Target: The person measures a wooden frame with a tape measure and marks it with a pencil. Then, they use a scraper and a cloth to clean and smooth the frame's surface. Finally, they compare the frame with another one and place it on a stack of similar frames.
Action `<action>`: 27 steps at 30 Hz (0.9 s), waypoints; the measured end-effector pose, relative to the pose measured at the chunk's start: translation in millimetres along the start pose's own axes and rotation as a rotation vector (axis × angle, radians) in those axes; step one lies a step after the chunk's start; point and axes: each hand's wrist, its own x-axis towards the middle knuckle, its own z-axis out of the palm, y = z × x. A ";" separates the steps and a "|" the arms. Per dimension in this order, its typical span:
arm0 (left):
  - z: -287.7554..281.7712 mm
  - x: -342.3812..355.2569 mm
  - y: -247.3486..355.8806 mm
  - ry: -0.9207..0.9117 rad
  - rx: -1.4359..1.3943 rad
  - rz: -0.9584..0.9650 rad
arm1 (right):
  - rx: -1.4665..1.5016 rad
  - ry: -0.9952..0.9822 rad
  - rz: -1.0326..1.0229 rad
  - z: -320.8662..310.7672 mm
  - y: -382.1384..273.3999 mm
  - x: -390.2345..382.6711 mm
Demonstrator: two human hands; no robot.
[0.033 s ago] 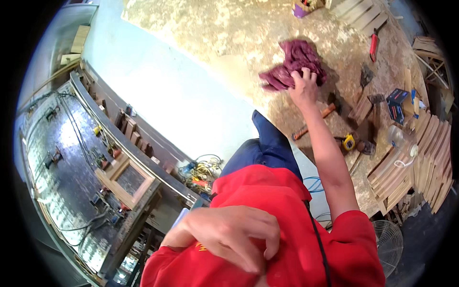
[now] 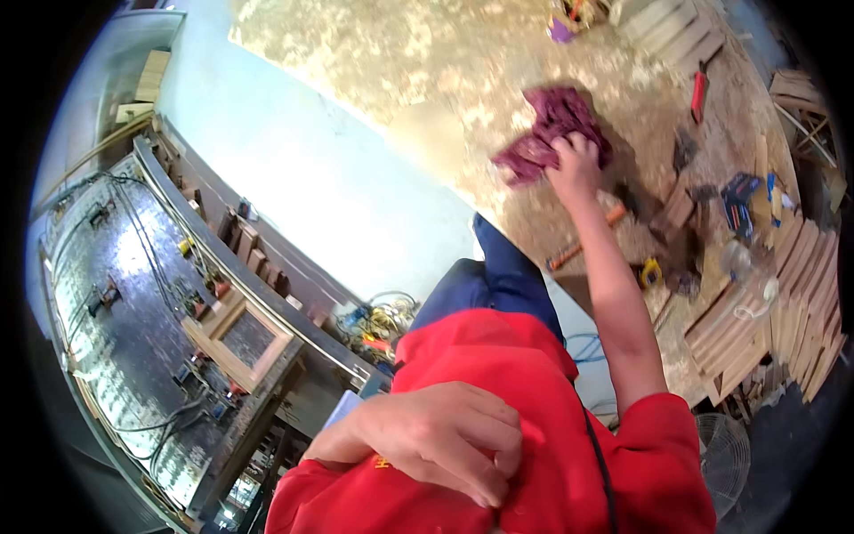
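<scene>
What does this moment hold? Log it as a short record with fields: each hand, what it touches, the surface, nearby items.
right hand: arm stretched out, fingers pressed on the maroon cloth
left hand: loosely curled against the red shirt, holding nothing
surface: dusty worn board
nearby: orange-handled tool, red tool, wooden slats, fan

We see a sawdust-strewn worktop (image 2: 374,62) bordered by a pale blue surface (image 2: 294,151). To the right lie a red tool (image 2: 698,93), a blue tool (image 2: 737,200), an orange-handled tool (image 2: 583,245), a yellow tape measure (image 2: 651,271) and stacked wooden slats (image 2: 774,311). A fan (image 2: 722,463) stands at lower right. At left we note a wooden frame (image 2: 240,338), tangled yellow cables (image 2: 382,320) and a shelf of small blocks (image 2: 253,254).
</scene>
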 end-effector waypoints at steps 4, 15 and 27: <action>-49.6 26.8 52.5 0.599 0.114 0.350 | 0.018 0.320 0.014 -85.7 57.3 44.2; -169.3 156.5 107.5 0.473 -0.861 0.840 | 0.005 -0.016 0.314 -63.4 30.3 37.7; -413.5 144.9 194.6 0.257 0.174 0.414 | 0.331 0.070 0.107 -8.1 -232.8 373.6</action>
